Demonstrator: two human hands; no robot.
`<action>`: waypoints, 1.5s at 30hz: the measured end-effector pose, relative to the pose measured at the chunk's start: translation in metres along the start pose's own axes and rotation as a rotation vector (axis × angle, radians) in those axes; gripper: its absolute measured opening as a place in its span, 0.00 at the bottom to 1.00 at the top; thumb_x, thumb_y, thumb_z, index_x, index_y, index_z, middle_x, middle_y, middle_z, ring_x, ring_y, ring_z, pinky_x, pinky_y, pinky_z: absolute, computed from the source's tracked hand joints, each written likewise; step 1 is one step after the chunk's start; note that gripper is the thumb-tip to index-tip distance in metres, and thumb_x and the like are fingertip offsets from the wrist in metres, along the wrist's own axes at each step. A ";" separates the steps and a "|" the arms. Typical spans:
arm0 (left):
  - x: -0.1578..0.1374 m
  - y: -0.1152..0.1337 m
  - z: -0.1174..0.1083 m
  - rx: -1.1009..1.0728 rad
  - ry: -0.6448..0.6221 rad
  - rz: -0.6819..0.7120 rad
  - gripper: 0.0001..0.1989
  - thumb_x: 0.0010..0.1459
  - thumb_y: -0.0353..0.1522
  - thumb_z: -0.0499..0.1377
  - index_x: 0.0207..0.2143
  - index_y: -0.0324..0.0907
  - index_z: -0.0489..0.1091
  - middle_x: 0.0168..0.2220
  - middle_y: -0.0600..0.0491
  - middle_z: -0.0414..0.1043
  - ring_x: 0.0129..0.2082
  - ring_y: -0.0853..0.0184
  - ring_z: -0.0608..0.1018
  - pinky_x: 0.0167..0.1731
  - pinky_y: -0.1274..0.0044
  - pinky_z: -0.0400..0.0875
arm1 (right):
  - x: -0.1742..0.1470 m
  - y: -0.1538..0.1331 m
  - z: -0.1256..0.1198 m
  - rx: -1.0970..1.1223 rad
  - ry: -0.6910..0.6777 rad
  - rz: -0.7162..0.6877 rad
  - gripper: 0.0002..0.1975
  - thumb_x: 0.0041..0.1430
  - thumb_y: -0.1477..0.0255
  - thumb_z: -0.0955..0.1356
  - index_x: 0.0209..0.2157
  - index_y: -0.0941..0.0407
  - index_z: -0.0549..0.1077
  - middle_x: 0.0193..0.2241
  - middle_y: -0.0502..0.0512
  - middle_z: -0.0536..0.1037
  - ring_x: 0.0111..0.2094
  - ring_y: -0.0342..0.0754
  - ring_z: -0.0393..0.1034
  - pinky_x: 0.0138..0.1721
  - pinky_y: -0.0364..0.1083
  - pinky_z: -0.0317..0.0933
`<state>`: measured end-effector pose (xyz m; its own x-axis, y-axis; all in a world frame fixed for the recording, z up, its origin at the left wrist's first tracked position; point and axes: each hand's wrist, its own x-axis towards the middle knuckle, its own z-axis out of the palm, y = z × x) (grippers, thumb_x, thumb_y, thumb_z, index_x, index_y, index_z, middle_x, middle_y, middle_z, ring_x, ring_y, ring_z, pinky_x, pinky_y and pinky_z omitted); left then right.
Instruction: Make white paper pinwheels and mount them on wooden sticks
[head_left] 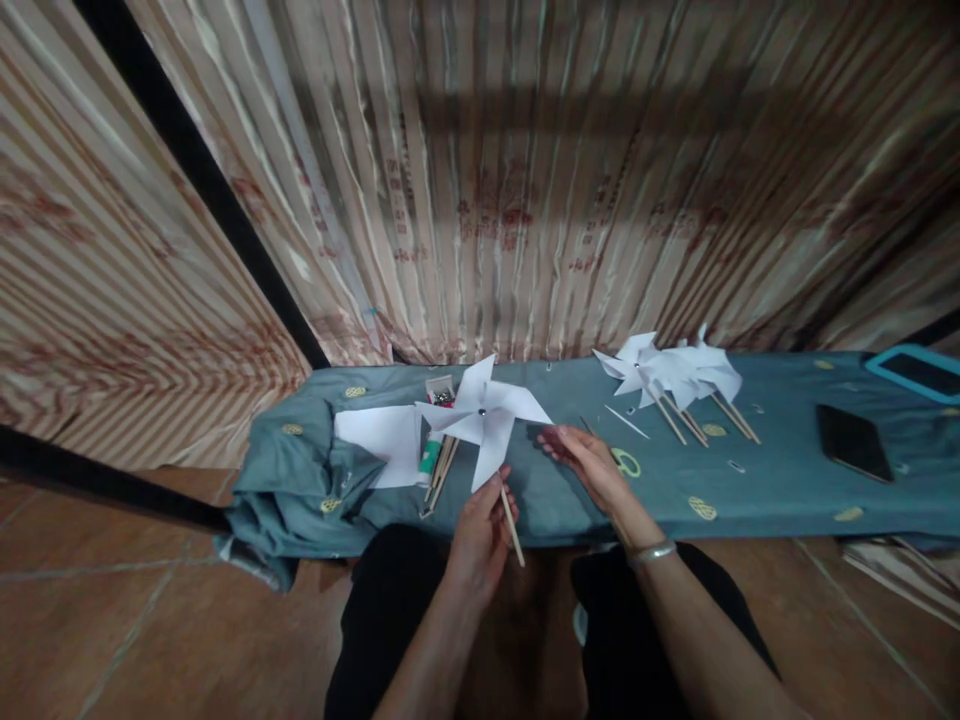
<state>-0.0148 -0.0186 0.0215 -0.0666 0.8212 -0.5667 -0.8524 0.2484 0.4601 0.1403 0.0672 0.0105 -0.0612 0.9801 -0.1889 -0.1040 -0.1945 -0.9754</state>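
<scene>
A white paper pinwheel (487, 412) with a dark pin at its centre stands over the cloth. My left hand (484, 525) is closed round its wooden stick, which pokes out below the fingers. Close to the tip of the right-hand blade is my right hand (581, 455), its fingers stretched out and holding nothing; whether a fingertip touches the paper I cannot tell. Behind and left of the pinwheel lie white paper sheets (379, 440), a green and white tube (429, 460), several loose wooden sticks (444, 472) and a small box of pins (440, 390).
Several other pinwheels (675, 370) lie in a pile at the right. Yellow-green-handled scissors (625, 462) rest beside my right hand. Farther right are a dark phone (853, 442) and a blue-framed tablet (919, 372). A striped curtain (510, 200) hangs behind the teal cloth (645, 505).
</scene>
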 end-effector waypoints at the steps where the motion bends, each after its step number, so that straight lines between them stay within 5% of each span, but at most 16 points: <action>1: 0.005 0.003 0.006 0.019 -0.015 0.009 0.05 0.53 0.27 0.65 0.33 0.33 0.77 0.23 0.54 0.69 0.22 0.77 0.71 0.24 0.85 0.67 | -0.001 0.001 -0.001 -0.005 0.001 0.002 0.28 0.37 0.47 0.74 0.31 0.56 0.78 0.31 0.57 0.81 0.33 0.48 0.73 0.38 0.47 0.65; 10: 0.047 0.010 0.038 0.195 -0.216 0.146 0.18 0.42 0.35 0.71 0.35 0.34 0.78 0.20 0.58 0.67 0.21 0.75 0.67 0.23 0.82 0.60 | -0.019 0.007 0.021 -0.164 -0.416 -0.005 0.23 0.45 0.48 0.72 0.21 0.56 0.76 0.21 0.50 0.76 0.23 0.43 0.67 0.30 0.44 0.60; 15: 0.054 0.007 0.030 0.239 -0.210 0.160 0.20 0.38 0.37 0.72 0.34 0.35 0.78 0.20 0.57 0.68 0.21 0.75 0.67 0.24 0.81 0.60 | -0.020 0.012 0.027 -0.148 -0.421 0.022 0.20 0.42 0.52 0.75 0.19 0.55 0.74 0.19 0.48 0.74 0.21 0.42 0.64 0.28 0.43 0.58; 22: 0.062 0.009 0.026 0.258 -0.153 0.175 0.10 0.38 0.28 0.71 0.28 0.38 0.79 0.30 0.51 0.78 0.30 0.71 0.74 0.33 0.80 0.66 | -0.013 0.018 0.025 -0.164 -0.382 0.021 0.21 0.43 0.51 0.74 0.20 0.56 0.74 0.19 0.49 0.75 0.22 0.41 0.64 0.28 0.43 0.58; 26: 0.066 0.013 0.022 0.328 -0.123 0.175 0.14 0.32 0.30 0.72 0.27 0.38 0.80 0.27 0.51 0.78 0.27 0.71 0.73 0.31 0.80 0.66 | -0.008 0.020 0.025 -0.195 -0.399 0.008 0.21 0.44 0.51 0.73 0.20 0.56 0.75 0.19 0.49 0.75 0.22 0.41 0.64 0.28 0.43 0.58; 29: 0.068 0.015 0.020 0.341 -0.122 0.146 0.18 0.28 0.32 0.74 0.27 0.39 0.80 0.27 0.51 0.78 0.28 0.71 0.74 0.32 0.79 0.66 | 0.002 0.013 0.012 -0.238 -0.258 -0.087 0.20 0.46 0.53 0.73 0.22 0.56 0.77 0.20 0.50 0.76 0.22 0.42 0.64 0.27 0.43 0.59; 34: 0.068 0.013 0.018 0.438 -0.132 0.078 0.20 0.25 0.34 0.75 0.27 0.39 0.80 0.28 0.50 0.79 0.26 0.72 0.73 0.33 0.78 0.67 | 0.030 -0.006 -0.026 -0.120 0.307 -0.304 0.18 0.41 0.55 0.75 0.26 0.55 0.78 0.25 0.52 0.79 0.28 0.45 0.70 0.35 0.46 0.64; 38: 0.068 0.006 0.015 0.505 -0.145 0.052 0.21 0.24 0.35 0.76 0.27 0.39 0.80 0.26 0.50 0.79 0.24 0.73 0.72 0.31 0.78 0.66 | 0.041 -0.015 -0.038 0.022 0.324 -0.315 0.20 0.39 0.59 0.77 0.35 0.53 0.79 0.33 0.53 0.81 0.34 0.46 0.73 0.41 0.48 0.66; 45: 0.071 0.000 0.015 0.554 -0.162 0.076 0.21 0.24 0.36 0.76 0.27 0.40 0.81 0.28 0.50 0.80 0.26 0.74 0.72 0.32 0.80 0.65 | 0.041 -0.016 -0.029 0.104 0.272 -0.241 0.15 0.34 0.65 0.78 0.28 0.55 0.79 0.21 0.47 0.78 0.24 0.40 0.67 0.31 0.43 0.63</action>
<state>-0.0122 0.0476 -0.0085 0.0006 0.9047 -0.4260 -0.4466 0.3814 0.8094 0.1687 0.1114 0.0153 0.2415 0.9704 0.0073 -0.1842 0.0532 -0.9815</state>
